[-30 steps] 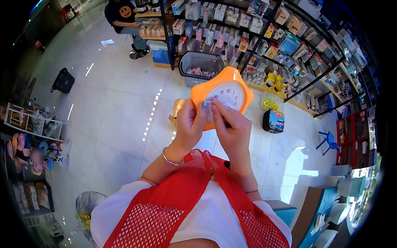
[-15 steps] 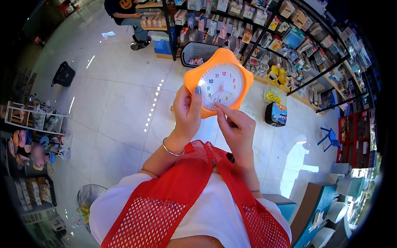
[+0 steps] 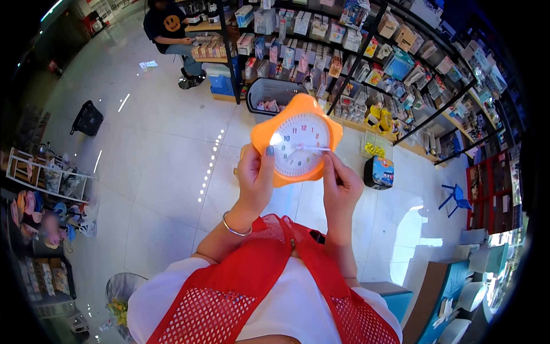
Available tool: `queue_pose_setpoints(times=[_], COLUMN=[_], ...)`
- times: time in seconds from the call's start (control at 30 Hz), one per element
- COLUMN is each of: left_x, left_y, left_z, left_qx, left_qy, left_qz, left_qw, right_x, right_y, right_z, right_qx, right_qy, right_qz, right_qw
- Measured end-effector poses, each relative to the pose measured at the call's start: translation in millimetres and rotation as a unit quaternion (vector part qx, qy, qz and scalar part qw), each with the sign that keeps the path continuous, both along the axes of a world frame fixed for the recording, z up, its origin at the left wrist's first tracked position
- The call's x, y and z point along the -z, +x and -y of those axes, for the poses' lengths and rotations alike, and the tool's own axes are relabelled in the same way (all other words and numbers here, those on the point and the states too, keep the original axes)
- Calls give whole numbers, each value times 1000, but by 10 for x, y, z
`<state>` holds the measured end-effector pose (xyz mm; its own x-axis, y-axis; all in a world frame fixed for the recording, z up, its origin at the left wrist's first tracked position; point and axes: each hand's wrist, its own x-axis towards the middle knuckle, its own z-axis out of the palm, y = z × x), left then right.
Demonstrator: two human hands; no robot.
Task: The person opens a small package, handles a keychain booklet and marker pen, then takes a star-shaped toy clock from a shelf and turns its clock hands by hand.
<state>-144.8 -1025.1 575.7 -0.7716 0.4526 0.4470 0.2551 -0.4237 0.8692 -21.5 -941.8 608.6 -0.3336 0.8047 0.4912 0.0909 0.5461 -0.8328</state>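
Observation:
An orange, star-shaped clock (image 3: 299, 133) with a white numbered face is held up in front of my chest, facing me. My left hand (image 3: 255, 179) grips its left edge, with the thumb on the front and the fingers behind. At the lower right of the face, my right hand (image 3: 341, 182) has thumb and forefinger pinched together at the tip of a long pale clock pointer (image 3: 316, 148). This pointer lies roughly toward the right. A glare spot covers part of the face on the left.
Shelves of packaged goods (image 3: 321, 28) line the far side, with a grey basket (image 3: 277, 92) before them. A person (image 3: 169, 31) sits at the upper left. A black basket (image 3: 88, 118), a dark box (image 3: 379, 172) and a blue stool (image 3: 456, 195) stand on the tiled floor.
My right fingertips have moved from the bottom of the clock face to its right side, and the pointer has turned with them. The clock sits slightly lower in view.

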Motion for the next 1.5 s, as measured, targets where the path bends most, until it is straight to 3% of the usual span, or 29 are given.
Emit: queue_pose_setpoints(times=[0.03, 0.13, 0.4, 0.7, 0.8, 0.97, 1.33, 1.5], left_x=[-159, -208, -180, -124, -119, -150, -208, -245], left_y=[51, 60, 48, 44, 32, -48, -37, -17], left_z=[22, 32, 79, 68, 41, 57, 109, 115], left_qx=[63, 104, 86, 86, 58, 26, 78, 103], left_qy=[32, 30, -115, -168, -73, -22, 11, 18], left_qz=[38, 45, -99, -70, -8, -2, 22, 20], left_qw=[997, 993, 985, 979, 996, 999, 997, 994], right_x=[-8, -16, -157, -23, 21, 89, 113, 26], right_y=[-13, -9, -78, -155, -161, -121, -42, 1], right_z=[-30, -83, -38, 136, 206, 218, 49, -21], right_qx=[1, -10, -24, -106, -141, -148, -13, -17], right_qy=[-13, -20, -18, 111, 143, 147, 87, 32], right_qz=[-10, -38, -30, 44, 58, 101, 37, -8], right_qw=[1000, 999, 999, 987, 978, 973, 995, 999])
